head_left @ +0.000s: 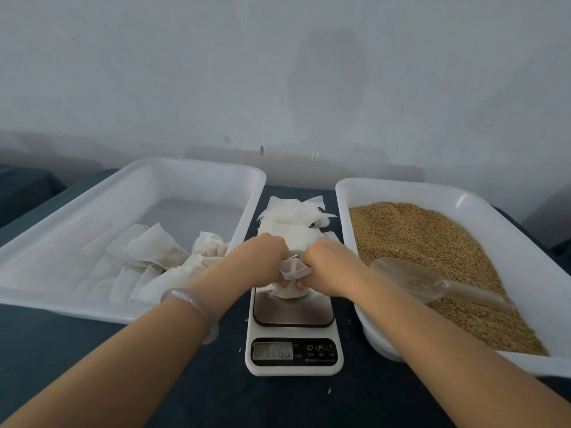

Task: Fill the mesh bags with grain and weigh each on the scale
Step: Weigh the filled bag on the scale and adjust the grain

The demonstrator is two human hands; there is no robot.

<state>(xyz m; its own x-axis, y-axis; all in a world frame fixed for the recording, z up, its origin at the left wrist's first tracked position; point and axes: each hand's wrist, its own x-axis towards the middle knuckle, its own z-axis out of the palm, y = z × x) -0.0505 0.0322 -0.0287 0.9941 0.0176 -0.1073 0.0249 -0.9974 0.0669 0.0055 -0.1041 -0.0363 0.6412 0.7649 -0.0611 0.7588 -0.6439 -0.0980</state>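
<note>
Mesh bag [292, 274] sits between the two hands, just above the plate of the scale [293, 316], near the middle of the desk [293, 403]. The left hand [262, 262] and the right hand [327, 267] are close together. Both pinch the top of the bag with curled fingers. The hands hide most of it, so I cannot tell how full it is or if it touches the plate. The numbers on the little screen [272, 350] are too blurry to read. Behind the hands lies a pile of flat empty bags [293, 217], partly hidden. By the desk's left edge a white tray [61, 307] holds filled bags [160, 257]. By the right edge another tray [401, 189] holds grain [432, 242] and a clear scoop [411, 278]. Its right corner is cut off.
</note>
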